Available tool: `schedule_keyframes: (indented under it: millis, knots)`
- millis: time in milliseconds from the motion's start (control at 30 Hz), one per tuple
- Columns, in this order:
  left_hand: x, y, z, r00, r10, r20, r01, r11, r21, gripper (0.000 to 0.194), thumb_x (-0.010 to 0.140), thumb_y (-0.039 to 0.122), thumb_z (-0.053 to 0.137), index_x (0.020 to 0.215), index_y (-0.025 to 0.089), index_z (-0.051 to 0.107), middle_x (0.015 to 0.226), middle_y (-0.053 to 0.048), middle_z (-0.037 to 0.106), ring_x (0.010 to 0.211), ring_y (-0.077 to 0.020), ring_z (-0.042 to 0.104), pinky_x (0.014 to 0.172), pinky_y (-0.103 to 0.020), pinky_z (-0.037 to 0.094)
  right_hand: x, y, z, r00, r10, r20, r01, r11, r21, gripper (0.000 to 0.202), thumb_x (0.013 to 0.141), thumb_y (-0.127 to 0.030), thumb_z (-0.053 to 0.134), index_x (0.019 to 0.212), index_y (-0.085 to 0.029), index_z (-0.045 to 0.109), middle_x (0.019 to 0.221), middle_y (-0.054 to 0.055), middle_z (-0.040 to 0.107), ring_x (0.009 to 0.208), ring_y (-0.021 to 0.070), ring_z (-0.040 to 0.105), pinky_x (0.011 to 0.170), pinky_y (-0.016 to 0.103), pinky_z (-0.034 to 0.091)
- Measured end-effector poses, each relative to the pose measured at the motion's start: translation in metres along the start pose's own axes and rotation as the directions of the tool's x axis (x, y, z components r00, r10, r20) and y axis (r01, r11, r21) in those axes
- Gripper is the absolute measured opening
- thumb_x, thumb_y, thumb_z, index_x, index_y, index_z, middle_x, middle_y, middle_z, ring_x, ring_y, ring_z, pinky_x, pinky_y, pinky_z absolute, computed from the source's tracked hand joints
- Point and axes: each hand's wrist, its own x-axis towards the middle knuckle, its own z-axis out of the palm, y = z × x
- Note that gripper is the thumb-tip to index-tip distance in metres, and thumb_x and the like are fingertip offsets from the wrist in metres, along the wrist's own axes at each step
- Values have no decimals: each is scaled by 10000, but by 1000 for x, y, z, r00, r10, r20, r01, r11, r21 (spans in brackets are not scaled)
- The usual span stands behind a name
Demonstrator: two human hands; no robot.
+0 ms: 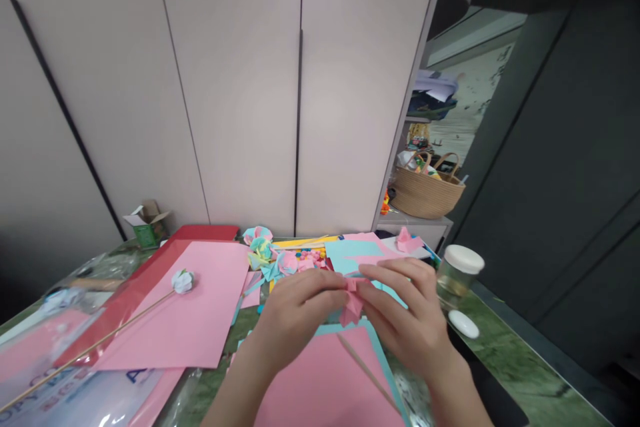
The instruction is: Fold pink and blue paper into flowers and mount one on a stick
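Between both hands is a small folded piece of pink paper (353, 307), creased into several flaps. My left hand (305, 303) pinches its left side with the thumb and fingers. On the other side my right hand (407, 307) grips it with bent fingers; part of the paper is hidden behind them. Below the hands lies a stack of pink and light blue paper sheets (310, 380), with a thin wooden stick (367, 370) across it. Just beyond the hands are several folded paper flowers (265, 253) in pink, blue and yellow.
A white paper flower (183, 280) on a long stick rests on a pink sheet (210, 320) at left. A lidded jar (457, 273) and a white lid (464, 324) stand at right. A small green box (147, 227) is at the back left, a woven basket (427, 192) on a shelf.
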Motion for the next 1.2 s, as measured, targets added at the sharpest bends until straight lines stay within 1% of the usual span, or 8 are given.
schedule_keyframes:
  millis: [133,300,400,467,700,833,967,1200]
  knots:
    - [1,-3,-2,993,-10,119,12,1000,-18,173,881,95,482,881,198,621,940,-35,695,863,-132,646,730,-217,518,-3,-1,-2,991,-23,130,29,999,-44,216,786,-58,589,927,-220,608,1059,38,682,996,206,541,860,403,406]
    - [8,3,-6,930,-292,222,322,940,-112,63,837,169,578,877,217,592,876,-5,670,851,-140,620,773,-260,506,-3,-1,3,986,15,164,-8,999,-45,179,801,-49,566,900,-196,590,1067,42,671,1005,206,517,871,401,370]
    - [8,3,-7,886,-371,279,429,884,-187,560,660,246,765,1153,268,501,1171,-37,595,1088,-200,554,908,-324,486,-2,3,6,979,144,143,-143,990,-19,94,824,-117,570,857,-205,577,1064,45,658,982,207,507,841,395,368]
    - [6,2,-6,866,-395,307,464,863,-198,727,637,218,769,1267,303,416,1300,-43,510,1188,-219,488,963,-354,460,-3,6,7,963,221,156,-225,974,11,60,828,-153,582,838,-209,566,1075,49,644,995,212,499,848,400,369]
    - [3,-3,13,818,-564,115,559,732,-389,636,680,14,556,1232,300,426,1158,-20,554,1067,-172,560,929,-334,482,-7,5,14,944,316,99,-326,939,108,79,807,-160,608,802,-219,556,994,43,626,935,201,496,816,387,408]
    - [3,-5,17,850,-527,21,499,790,-355,555,653,-9,551,1126,278,509,1070,-9,595,1033,-177,576,904,-318,477,-5,-1,15,927,363,95,-373,918,131,93,776,-198,652,816,-215,570,928,39,628,903,200,503,793,376,413]
    - [0,-9,19,908,-416,-47,391,883,-259,627,601,-74,471,1113,284,516,1059,-1,607,1027,-163,575,872,-285,479,-4,-5,13,928,368,-63,-360,927,108,129,753,-173,680,818,-223,580,764,4,632,784,176,502,730,347,397]
    - [-5,-12,20,981,-186,-48,174,967,-187,642,660,-89,430,1193,267,468,1109,-42,601,1084,-178,555,915,-316,462,-4,-8,16,940,333,-73,-314,930,192,192,747,-93,673,865,-218,588,777,-8,658,770,155,538,749,347,395]
